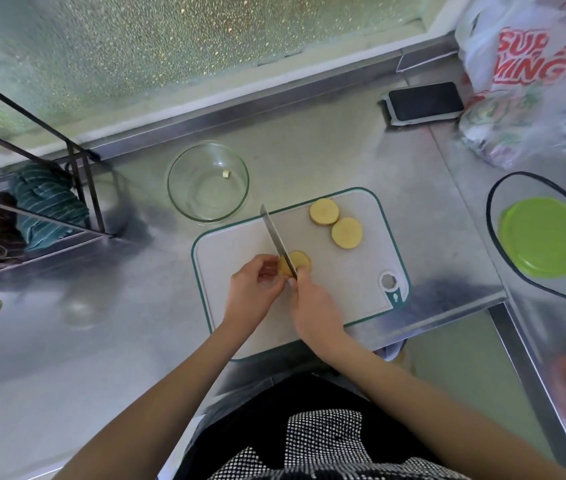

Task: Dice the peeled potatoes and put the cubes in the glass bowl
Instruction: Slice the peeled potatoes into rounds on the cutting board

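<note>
A home kitchen is being shown. A stainless-steel bench [309, 161] is being backed by a frosted, speckled window pane [170, 46]. A cutting board [361, 271], a knife [274, 237], potato slices [346, 233] and a glass bowl [208, 181] are being carried by it. A wire rack [32, 188] with folded cloths [46, 202], a printed shopping bag [534, 71] and a phone [425, 100] are being kept alongside.

Soft daylight through the frosted window [170, 46]; edges warped and blurred.
</note>
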Demonstrator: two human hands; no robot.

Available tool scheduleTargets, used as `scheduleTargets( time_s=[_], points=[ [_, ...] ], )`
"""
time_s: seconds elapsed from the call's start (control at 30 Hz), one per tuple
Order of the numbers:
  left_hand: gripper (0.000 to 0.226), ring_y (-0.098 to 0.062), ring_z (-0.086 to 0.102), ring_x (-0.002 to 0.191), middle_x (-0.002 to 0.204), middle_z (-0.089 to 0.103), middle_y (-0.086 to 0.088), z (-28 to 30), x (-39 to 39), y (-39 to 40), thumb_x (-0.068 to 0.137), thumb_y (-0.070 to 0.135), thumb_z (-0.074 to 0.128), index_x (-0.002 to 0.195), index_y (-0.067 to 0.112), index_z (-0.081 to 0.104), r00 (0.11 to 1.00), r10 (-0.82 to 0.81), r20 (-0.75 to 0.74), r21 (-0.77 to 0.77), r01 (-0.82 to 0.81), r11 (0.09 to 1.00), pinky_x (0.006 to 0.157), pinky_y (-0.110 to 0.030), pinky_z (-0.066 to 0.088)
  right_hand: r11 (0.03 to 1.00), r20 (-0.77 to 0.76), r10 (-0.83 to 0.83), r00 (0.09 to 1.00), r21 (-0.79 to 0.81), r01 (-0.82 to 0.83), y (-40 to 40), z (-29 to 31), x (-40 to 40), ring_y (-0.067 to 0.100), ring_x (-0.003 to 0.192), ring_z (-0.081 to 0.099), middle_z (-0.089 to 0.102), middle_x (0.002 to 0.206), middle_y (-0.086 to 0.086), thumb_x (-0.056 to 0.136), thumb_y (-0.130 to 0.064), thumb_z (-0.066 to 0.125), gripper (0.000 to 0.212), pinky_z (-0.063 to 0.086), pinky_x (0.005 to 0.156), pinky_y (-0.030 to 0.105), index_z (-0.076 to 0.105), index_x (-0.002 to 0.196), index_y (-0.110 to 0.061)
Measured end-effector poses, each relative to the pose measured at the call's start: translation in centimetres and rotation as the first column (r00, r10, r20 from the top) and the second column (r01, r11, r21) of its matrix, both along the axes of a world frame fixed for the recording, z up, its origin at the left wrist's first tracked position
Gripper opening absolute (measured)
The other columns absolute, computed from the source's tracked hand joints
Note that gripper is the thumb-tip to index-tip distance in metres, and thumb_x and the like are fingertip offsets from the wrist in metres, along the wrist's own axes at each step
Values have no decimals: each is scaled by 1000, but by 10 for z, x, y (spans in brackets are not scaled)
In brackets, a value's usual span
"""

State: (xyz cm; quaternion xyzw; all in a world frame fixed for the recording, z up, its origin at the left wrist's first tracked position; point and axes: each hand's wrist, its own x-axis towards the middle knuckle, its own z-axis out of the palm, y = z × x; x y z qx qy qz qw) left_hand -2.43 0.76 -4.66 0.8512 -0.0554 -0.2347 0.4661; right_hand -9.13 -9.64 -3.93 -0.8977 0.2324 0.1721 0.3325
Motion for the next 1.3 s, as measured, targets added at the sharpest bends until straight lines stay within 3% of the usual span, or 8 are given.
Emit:
scheduleTargets(
  time_s=[0.1,0.3,0.5,0.63,0.77,1.13,1.3],
  points=[
    [25,-5,64,83,89,69,7,1,0,-1,76,22,73,100,17,66,1000,10,-11,5,-10,1000,81,-28,54,999,4,3,1000,50,-4,-3,2,1,37,89,61,66,98,18,102,-29,29,38,44,72,42,31,138,-15],
    [18,-3,64,81,89,68,9,4,4,10,80,20,71,97,19,65,985,166,-38,-11,-167,986,77,-19,53,988,98,-39,994,151,24,-2,18,0,31,100,60,64,111,14,102,-28,33,40,43,85,37,37,139,-14],
    [23,-1,62,83,90,66,11,4,8,13,80,21,72,101,21,64,992,117,-52,10,-117,993,70,-8,47,982,107,-86,991,179,66,-1,17,4,31,108,57,62,120,13,101,-28,36,40,40,89,32,40,138,-12],
    [25,2,62,80,87,67,11,5,10,8,76,21,75,99,19,67,992,106,-62,14,-105,994,72,-7,48,990,40,-16,999,138,10,2,11,-3,34,106,57,63,116,15,102,-28,32,38,43,87,39,40,135,-13],
    [24,1,61,80,86,65,10,5,5,5,76,21,74,97,19,64,984,155,-85,16,-154,988,64,0,43,997,43,18,999,81,-22,4,6,-6,34,103,59,64,113,15,102,-28,30,38,43,84,39,40,135,-14],
    [30,-4,62,81,87,66,7,2,0,0,70,12,73,98,16,64,927,329,-179,-29,-340,940,66,-9,44,997,13,71,997,-25,-70,7,0,-9,33,98,61,65,106,14,102,-29,29,38,45,82,40,34,138,-17],
    [26,-12,63,89,93,67,2,-2,12,19,74,14,73,99,15,65,909,301,-289,-94,-340,936,73,-19,48,999,60,50,997,-7,-50,5,3,-10,34,98,60,65,106,15,102,-30,29,37,44,82,40,40,133,-13]
  ],
)
